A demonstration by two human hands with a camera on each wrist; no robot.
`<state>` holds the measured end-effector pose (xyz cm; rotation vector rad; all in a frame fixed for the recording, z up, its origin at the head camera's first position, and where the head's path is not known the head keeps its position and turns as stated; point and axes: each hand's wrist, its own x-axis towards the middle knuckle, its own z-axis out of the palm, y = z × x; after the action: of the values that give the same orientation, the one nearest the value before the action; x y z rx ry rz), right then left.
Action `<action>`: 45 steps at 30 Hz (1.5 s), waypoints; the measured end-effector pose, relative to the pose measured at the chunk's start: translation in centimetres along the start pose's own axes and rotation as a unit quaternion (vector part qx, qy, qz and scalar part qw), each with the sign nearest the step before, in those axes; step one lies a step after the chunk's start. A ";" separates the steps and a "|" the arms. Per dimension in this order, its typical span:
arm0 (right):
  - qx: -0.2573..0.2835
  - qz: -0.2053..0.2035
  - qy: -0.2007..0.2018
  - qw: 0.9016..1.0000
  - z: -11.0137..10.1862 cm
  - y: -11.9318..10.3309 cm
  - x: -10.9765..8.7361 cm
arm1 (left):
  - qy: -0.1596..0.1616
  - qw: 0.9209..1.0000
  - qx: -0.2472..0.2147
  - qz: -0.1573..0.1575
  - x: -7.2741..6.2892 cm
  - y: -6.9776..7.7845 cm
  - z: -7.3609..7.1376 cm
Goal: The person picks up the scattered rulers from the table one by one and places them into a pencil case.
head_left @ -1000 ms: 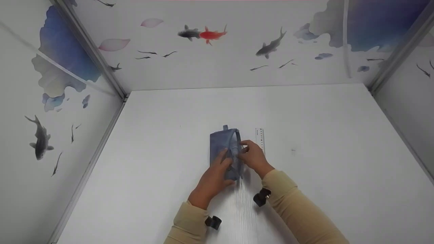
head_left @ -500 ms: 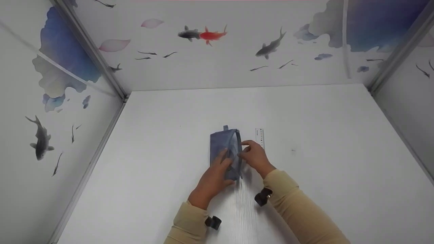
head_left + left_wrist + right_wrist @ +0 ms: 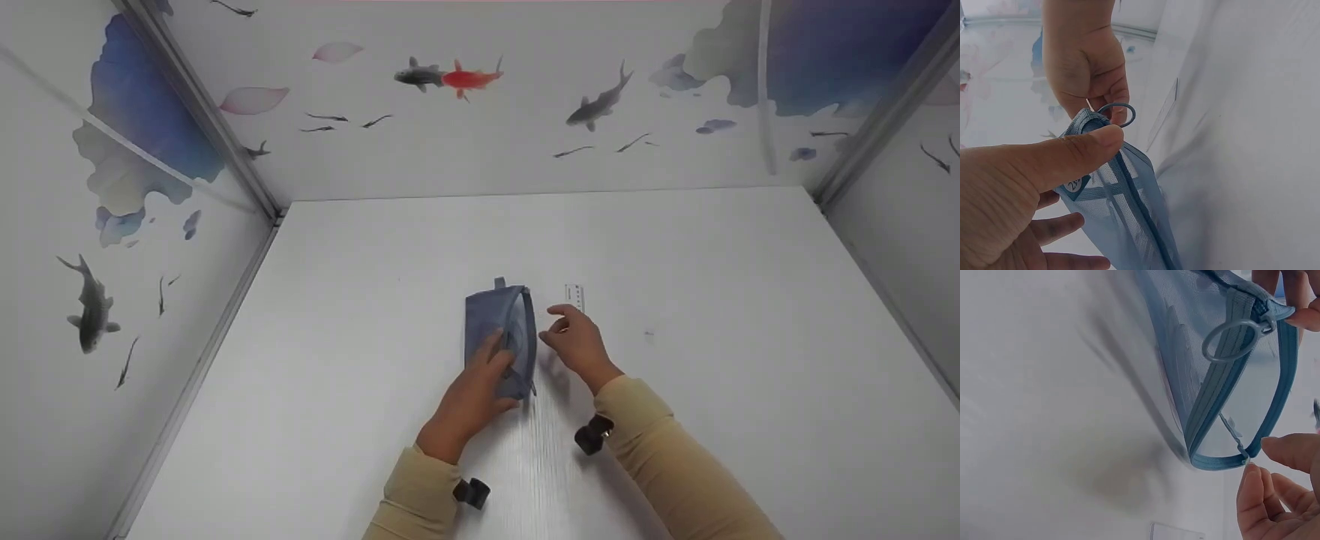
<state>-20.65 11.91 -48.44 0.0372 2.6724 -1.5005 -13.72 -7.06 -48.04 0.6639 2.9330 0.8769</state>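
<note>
A blue mesh zip pouch (image 3: 487,315) stands on the white table, its zipped mouth gaping toward the right. My left hand (image 3: 465,401) grips its near end; in the left wrist view the thumb (image 3: 1072,157) presses the corner by the ring-shaped zipper pull (image 3: 1126,105). The other fingers spread along the side. Just right of the pouch is my right hand (image 3: 581,346), thumb and forefinger bent near each other, with nothing visible between them. In the right wrist view its fingertips (image 3: 1252,475) appear beside the zipper edge. Faint outlines show through the mesh (image 3: 1185,354); what they are I cannot tell.
A clear ruler (image 3: 574,295) lies on the table beyond my right hand, partly covered by it. A small pale mark (image 3: 649,332) is farther right on the tabletop (image 3: 375,300). White walls (image 3: 525,157) with painted fish enclose the back and sides.
My right hand has drawn away from the pouch's mouth to the right and now covers more of the ruler. The left hand and the pouch have stayed almost still.
</note>
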 end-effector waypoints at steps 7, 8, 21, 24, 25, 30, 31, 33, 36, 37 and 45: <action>-0.014 -0.006 0.020 1.000 -0.5 0.7 0.1 | 0.000 1.000 -0.001 -0.007 0.1 0.0 0.1; -0.017 -0.007 0.022 1.000 -0.6 0.8 0.1 | 0.000 1.000 -0.002 -0.008 0.1 0.0 0.1; -0.049 -0.006 0.016 0.999 -1.8 1.9 0.0 | 0.010 1.000 -0.002 -0.001 0.1 0.0 0.3; -0.059 -0.009 0.017 0.998 -1.9 2.0 0.0 | 0.012 1.000 -0.004 0.004 0.1 0.0 0.3; -0.062 -0.008 0.017 0.998 -2.0 2.1 0.0 | 0.012 1.000 -0.005 0.004 0.1 0.0 0.3; -0.076 0.004 0.010 0.997 -2.2 2.3 0.0 | 0.010 1.000 -0.007 0.001 0.1 0.0 0.2; -0.079 0.008 0.008 0.997 -2.3 2.4 0.1 | 0.009 1.000 -0.007 -0.001 0.1 0.0 0.2; -0.084 0.013 0.004 0.996 -2.3 2.4 0.1 | 0.009 1.000 -0.007 -0.001 0.1 0.0 0.2; -0.095 0.020 0.001 0.995 -2.4 2.4 0.1 | 0.009 1.000 -0.006 0.000 0.1 -0.1 0.2; -0.100 0.021 0.000 0.995 -2.4 2.5 0.1 | 0.009 1.000 -0.006 0.001 0.1 -0.1 0.2; -0.138 0.004 0.008 0.990 -2.5 2.7 0.0 | 0.011 1.000 -0.004 0.005 0.1 -0.3 0.2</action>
<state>-20.63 15.44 -49.49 0.0428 2.8622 -1.1188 -13.88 -7.11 -48.36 0.6730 2.9460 0.9028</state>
